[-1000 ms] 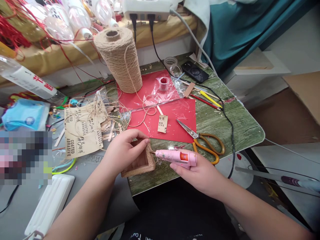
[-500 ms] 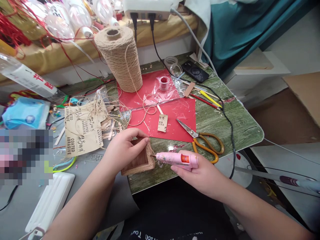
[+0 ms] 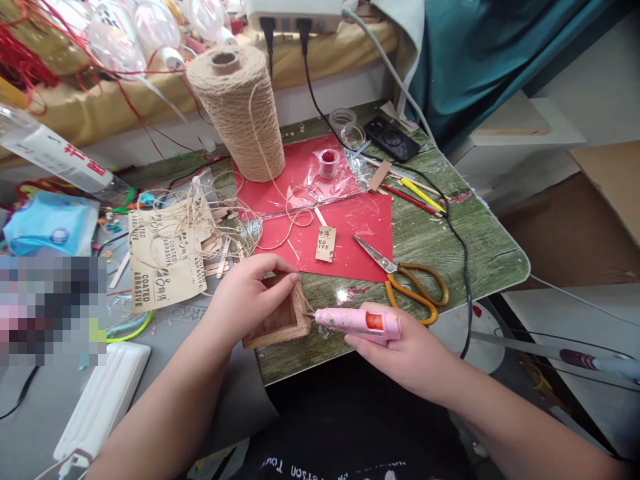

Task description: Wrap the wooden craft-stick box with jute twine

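Note:
My left hand (image 3: 257, 290) is closed on a small wooden box (image 3: 280, 335), its thumb on the top edge at the right. Slats line the box inside, and twine wraps its rim. In my right hand (image 3: 385, 343) is a pink hot glue gun (image 3: 345, 322), its nozzle pointing left at the box's right side; whether the tip touches is hard to tell. A tall spool of jute twine (image 3: 237, 120) stands beyond, its loose strand looping down toward the left. Orange-handled scissors (image 3: 405, 280) lie to the right, partly on red paper (image 3: 370, 227).
Sandpaper sheets (image 3: 165, 267) and tangled twine cover craft sticks at the left. A black cable (image 3: 463, 260) runs along the right of the green table. A phone (image 3: 393, 140), pencils (image 3: 423, 195) and tape rolls lie at the back. A white power strip (image 3: 103, 400) sits lower left.
The glue gun has shifted slightly right, its nozzle a little farther from the box's edge. My left hand and the box stay nearly in place.

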Tool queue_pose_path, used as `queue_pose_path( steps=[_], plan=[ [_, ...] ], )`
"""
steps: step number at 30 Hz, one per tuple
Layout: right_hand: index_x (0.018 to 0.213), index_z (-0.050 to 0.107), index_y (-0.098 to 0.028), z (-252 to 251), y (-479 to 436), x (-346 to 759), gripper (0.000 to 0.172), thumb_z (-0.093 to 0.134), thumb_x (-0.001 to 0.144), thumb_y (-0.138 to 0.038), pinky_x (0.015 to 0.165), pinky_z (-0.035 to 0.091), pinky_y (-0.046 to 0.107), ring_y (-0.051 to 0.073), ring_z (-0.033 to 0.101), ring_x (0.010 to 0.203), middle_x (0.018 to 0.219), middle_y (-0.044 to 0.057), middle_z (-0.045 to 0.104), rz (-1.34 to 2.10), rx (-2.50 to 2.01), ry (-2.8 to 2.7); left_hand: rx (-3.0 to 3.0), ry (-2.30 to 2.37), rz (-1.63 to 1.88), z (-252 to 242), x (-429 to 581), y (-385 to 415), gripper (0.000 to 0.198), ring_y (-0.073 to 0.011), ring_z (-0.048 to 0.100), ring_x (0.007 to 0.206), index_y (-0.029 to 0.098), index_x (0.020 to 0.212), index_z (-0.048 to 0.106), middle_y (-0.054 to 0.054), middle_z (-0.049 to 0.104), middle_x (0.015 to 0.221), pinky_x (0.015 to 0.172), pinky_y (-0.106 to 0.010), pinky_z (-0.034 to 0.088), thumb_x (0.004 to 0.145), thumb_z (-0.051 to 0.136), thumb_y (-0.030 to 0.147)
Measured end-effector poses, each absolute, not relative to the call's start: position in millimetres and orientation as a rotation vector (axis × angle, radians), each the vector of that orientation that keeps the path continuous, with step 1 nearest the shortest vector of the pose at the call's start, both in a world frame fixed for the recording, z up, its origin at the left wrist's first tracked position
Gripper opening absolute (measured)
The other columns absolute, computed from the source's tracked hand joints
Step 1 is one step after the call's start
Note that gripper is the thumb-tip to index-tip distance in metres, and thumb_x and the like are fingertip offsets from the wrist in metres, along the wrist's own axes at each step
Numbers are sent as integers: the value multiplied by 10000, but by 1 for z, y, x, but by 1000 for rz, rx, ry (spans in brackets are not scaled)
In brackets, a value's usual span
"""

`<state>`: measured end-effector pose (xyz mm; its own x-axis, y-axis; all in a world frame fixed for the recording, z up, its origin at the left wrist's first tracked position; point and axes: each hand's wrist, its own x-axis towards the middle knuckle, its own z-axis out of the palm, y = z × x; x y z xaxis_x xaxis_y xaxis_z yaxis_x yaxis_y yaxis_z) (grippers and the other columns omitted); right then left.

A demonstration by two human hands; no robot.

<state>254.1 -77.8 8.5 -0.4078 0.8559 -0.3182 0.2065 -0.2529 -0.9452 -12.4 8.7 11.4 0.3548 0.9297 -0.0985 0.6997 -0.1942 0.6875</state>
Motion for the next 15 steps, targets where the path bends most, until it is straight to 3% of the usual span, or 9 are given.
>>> queue_pose_path(
  steps=[4,10,15],
  plan=[
    [1243,781,-343,6,-81,257,336,733,920,-267,1017,630,487,322,741,1169,1151,24,815,1663,-1367,-1498,1972,1421,458,11,-13,9,162,-190,688,843,248,930,756,-3,779,920,780,-332,503,951,654,372],
    [1291,750,-323,7,-84,255,340,661,969,-260,1055,594,468,290,723,1209,1309,33,763,1720,-1337,-1493,1968,1425,452,10,-13,9,157,-185,686,832,256,925,750,8,775,912,780,-332,498,952,656,379],
    [1221,773,-340,4,-86,256,310,726,921,-278,941,645,474,306,766,1052,1118,24,813,1662,-1404,-1481,1966,1432,454,10,-13,8,158,-184,686,825,253,925,749,4,775,914,772,-334,500,949,658,380]
  ],
)
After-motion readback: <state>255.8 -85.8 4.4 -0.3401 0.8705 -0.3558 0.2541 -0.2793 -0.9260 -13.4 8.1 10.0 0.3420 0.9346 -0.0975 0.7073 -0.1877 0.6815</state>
